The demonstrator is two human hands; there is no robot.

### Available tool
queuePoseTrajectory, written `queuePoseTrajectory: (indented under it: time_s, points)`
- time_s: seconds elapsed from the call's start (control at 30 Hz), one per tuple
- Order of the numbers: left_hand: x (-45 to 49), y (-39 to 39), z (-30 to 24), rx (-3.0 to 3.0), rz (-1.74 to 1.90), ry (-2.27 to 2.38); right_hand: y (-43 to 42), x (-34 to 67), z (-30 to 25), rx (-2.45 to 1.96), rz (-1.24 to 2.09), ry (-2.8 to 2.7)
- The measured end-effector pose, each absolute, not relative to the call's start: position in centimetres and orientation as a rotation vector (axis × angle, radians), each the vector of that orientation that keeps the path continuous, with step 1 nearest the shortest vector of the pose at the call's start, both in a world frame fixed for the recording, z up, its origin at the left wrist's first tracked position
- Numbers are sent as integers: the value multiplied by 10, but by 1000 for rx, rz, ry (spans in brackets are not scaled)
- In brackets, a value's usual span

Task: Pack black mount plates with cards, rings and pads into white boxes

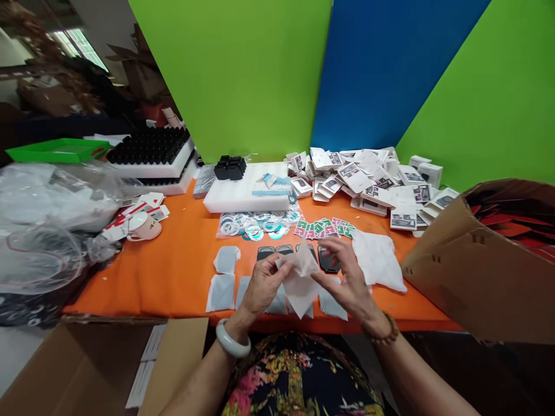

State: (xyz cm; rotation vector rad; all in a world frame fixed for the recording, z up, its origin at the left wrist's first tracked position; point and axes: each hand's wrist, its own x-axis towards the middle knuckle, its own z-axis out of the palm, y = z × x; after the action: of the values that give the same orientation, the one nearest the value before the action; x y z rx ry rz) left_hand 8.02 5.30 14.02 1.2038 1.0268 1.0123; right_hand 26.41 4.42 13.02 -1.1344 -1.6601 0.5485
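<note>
My left hand (265, 284) pinches the edge of a thin white translucent pouch (300, 293), held up over the table in front of me. On its other side is my right hand (347, 276), fingers spread and slightly blurred, its thumb close to the pouch; whether it touches I cannot tell. Behind the hands lies a row of black, rounded flat devices (328, 261), partly hidden by the pouch and right hand. Nearer me, several flat pieces in whitish pouches (221, 293) form another row, partly covered by my hands. A stack of white pouches (378, 260) lies right of my right hand.
Green and red printed cards (323, 227) and round stickers (255, 224) lie behind the devices. A white foam block (243, 195) carries black parts (230, 167). Small white boxes (377, 179) pile up at the back. Cardboard boxes stand at right (481, 277) and front left (182, 352).
</note>
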Motion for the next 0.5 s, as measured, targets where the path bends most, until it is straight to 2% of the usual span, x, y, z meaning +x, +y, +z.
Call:
queuePoseTrajectory:
  time_s: [0.13,0.2,0.37,0.5]
  points:
    - [69,47,144,1268,840,955,60,268,134,-1004,1222,-1624]
    - [66,45,145,1310,785,979,63,264,133,-962,1443,-1559]
    - [67,41,137,1192,910,1154,55,246,126,-1060,1445,-1442]
    - [74,38,126,814,1104,1132,47,236,118,-1112,1380,-1502]
